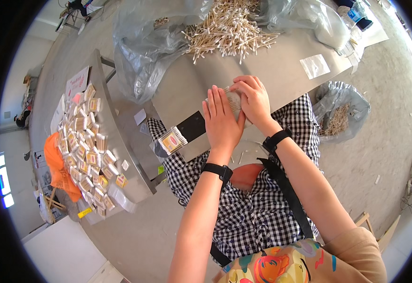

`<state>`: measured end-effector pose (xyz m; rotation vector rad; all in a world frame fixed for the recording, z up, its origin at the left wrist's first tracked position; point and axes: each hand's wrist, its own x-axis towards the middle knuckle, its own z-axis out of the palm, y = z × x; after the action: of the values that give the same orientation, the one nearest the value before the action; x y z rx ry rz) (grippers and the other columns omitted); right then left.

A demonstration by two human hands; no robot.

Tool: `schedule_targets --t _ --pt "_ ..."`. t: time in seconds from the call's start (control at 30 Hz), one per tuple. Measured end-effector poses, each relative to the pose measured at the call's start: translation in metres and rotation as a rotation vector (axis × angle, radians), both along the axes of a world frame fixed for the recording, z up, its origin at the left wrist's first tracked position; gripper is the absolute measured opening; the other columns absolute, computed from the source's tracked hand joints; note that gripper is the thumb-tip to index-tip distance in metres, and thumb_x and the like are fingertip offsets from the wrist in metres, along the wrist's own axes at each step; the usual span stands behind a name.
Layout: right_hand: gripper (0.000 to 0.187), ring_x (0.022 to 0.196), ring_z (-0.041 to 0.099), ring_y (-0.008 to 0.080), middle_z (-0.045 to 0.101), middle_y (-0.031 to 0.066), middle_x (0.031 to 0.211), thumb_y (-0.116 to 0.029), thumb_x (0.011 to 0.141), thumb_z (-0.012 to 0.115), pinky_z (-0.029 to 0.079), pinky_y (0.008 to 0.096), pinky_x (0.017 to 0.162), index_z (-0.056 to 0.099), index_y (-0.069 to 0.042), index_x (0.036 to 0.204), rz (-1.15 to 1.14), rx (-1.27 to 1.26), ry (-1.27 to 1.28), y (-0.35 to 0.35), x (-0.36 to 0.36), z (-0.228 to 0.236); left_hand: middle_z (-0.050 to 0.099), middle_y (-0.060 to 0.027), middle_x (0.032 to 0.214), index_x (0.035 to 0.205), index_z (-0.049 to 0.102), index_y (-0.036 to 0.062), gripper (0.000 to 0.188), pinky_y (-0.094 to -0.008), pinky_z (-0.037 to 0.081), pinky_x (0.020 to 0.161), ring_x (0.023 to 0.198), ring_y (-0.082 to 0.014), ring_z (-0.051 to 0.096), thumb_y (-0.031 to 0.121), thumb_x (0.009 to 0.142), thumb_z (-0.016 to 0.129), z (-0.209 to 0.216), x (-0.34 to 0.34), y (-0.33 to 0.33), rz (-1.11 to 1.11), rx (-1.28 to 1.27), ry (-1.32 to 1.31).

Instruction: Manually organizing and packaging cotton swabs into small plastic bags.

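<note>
My left hand point(222, 118) lies flat, fingers stretched out, over a small clear bag of cotton swabs point(234, 100) on the metal table point(281, 66). At the bag's right edge, my right hand point(255, 100) has bent fingers closed on it; the fingertips are partly hidden. White swab tips show through the plastic between both hands. To the left, a filled pack of cotton swabs point(172, 140) with a printed label rests by the table's near corner, beside a black rectangular pad point(191, 126). A heap of loose cotton swabs point(227, 33) lies beyond my hands.
Large clear plastic bags point(144, 56) flank the heap. A flat empty sachet point(315, 66) lies at the right. On a left side table point(140, 177) are many filled packs point(85, 151) and an orange cloth point(59, 165). An open bag with swabs point(340, 118) stands at right.
</note>
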<state>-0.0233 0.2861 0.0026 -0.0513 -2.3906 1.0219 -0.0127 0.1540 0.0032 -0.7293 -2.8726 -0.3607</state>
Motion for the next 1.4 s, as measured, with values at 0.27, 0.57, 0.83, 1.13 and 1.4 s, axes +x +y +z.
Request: schedule_targets --t 0.27,0.57,0.83,1.13,1.4 --pt "0.013 0.105 0.059 0.0282 0.065 0.0058 0.108 -0.001 0.078 0.062 0.048 0.0405 0.091 0.07 -0.009 0.086 -0.007 0.062 0.013 0.005 -0.004 0.003 0.03 -0.0266 0.158 0.151 0.029 -0.0094 0.079 -0.0509 0.02 0.122 0.15 -0.0366 0.025 0.042 0.095 0.053 0.004 -0.003 0.004 -0.014 0.017 -0.001" --pt "0.019 0.115 0.057 0.0294 0.064 0.0074 0.114 -0.007 0.071 0.063 0.046 0.0421 0.099 0.069 -0.01 0.088 0.076 0.029 -0.034 -0.005 -0.003 -0.003 0.033 -0.024 0.157 0.152 0.029 -0.0041 0.081 -0.0512 0.023 0.12 0.146 -0.0366 0.031 0.044 0.093 0.058 -0.016 -0.006 -0.012 0.032 -0.016 0.036" --pt "0.021 0.119 0.054 0.0258 0.061 0.0065 0.118 -0.007 0.08 0.064 0.044 0.039 0.102 0.069 -0.009 0.101 0.037 -0.004 -0.049 0.0 0.004 0.005 0.028 -0.019 0.161 0.155 0.023 -0.0004 0.077 -0.0518 0.021 0.122 0.149 -0.0328 0.028 0.039 0.097 0.054 -0.003 0.001 -0.008 0.017 0.138 -0.077" --pt "0.018 0.119 0.054 0.0248 0.061 0.0058 0.119 -0.009 0.078 0.066 0.044 0.0378 0.102 0.071 -0.01 0.096 0.063 0.014 -0.06 0.001 0.007 0.005 0.024 -0.0175 0.163 0.156 0.022 0.0005 0.07 -0.053 0.018 0.122 0.151 -0.0334 0.023 0.038 0.102 0.046 -0.007 0.009 -0.008 0.068 -0.057 0.038" --pt "0.03 0.13 0.05 0.03 0.06 0.0108 0.127 -0.016 0.09 0.06 0.039 0.0422 0.107 0.062 -0.004 0.117 -0.07 0.009 -0.1 -0.014 -0.014 0.01 0.023 -0.0233 0.162 0.155 0.024 -0.0027 0.071 -0.0519 0.019 0.121 0.151 -0.0371 0.021 0.04 0.102 0.045 -0.001 0.003 -0.011 0.061 -0.076 -0.083"
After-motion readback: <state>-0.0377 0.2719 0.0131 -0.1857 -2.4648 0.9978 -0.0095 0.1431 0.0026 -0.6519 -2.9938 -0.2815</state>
